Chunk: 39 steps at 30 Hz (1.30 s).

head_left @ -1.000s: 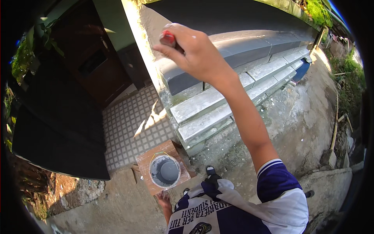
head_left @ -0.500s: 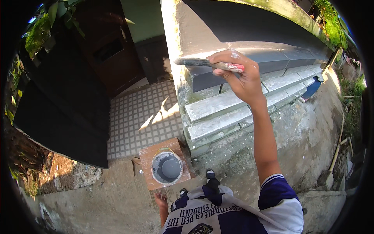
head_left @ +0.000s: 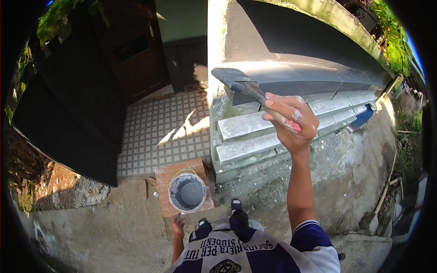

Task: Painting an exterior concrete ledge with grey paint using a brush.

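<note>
My right hand [head_left: 297,120], specked with white paint, is closed round the handle of a paintbrush [head_left: 246,85]. The brush has dark grey, paint-coated bristles and a worn handle with a red end. Its bristles point left, in front of the pale end of a low wall [head_left: 217,43]; whether they touch it I cannot tell. Dark grey paint covers the wall's inner face and ledge [head_left: 296,86]. Down by my left side, my left hand [head_left: 177,225] is empty, fingers apart, close to a wooden stool [head_left: 164,182]. On the stool stands a bucket [head_left: 171,193] of grey paint.
Pale stepped blocks [head_left: 250,125] run along the wall's foot. Left of it lies a checkered tile floor [head_left: 145,136] before a brown door [head_left: 132,54]. A black panel [head_left: 68,132] stands at far left. A blue object [head_left: 362,119] sits by the steps' far end.
The brush has turned from edge-on to showing its broad side, its handle now sloping down right. My right hand has lowered slightly. The whole view has shifted a little.
</note>
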### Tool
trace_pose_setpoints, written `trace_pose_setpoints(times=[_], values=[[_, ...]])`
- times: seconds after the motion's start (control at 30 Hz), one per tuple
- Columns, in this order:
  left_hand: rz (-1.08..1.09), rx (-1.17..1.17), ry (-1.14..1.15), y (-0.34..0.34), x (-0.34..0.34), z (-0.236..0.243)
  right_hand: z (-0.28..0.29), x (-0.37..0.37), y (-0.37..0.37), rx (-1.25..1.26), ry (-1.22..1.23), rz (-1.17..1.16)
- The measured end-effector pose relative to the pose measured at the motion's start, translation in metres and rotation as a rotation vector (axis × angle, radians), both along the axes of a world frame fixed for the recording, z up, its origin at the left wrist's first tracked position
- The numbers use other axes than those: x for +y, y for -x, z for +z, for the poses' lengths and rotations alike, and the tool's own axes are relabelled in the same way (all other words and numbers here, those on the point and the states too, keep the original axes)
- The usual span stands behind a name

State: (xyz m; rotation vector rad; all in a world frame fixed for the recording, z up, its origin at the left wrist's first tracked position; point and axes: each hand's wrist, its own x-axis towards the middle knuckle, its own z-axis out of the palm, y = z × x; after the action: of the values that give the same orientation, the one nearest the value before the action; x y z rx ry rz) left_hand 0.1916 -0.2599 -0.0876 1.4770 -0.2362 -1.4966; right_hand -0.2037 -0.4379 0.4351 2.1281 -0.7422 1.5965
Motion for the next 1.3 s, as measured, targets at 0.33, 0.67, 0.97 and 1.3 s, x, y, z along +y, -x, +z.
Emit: trace_pose_setpoints(times=[0.33, 0.67, 0.97, 1.3], values=[[-0.027, -0.099, -0.009, 0.009, 0.005, 0.018, -0.222, 0.071, 0.042, -1.83, -0.426, 0.179], [-0.187, -0.158, 0.043, 0.024, -0.026, 0.034, -0.251, 0.094, 0.028, -2.091, -0.964, 0.645], [-0.209, -0.182, 0.026, 0.029, 0.0, 0.033, -0.227, 0.084, 0.006, -1.363, -1.321, 0.54], [-0.112, -0.166, 0.017, 0.039, 0.012, 0.031, -0.226, 0.007, -0.019, -0.691, -1.096, -0.24]])
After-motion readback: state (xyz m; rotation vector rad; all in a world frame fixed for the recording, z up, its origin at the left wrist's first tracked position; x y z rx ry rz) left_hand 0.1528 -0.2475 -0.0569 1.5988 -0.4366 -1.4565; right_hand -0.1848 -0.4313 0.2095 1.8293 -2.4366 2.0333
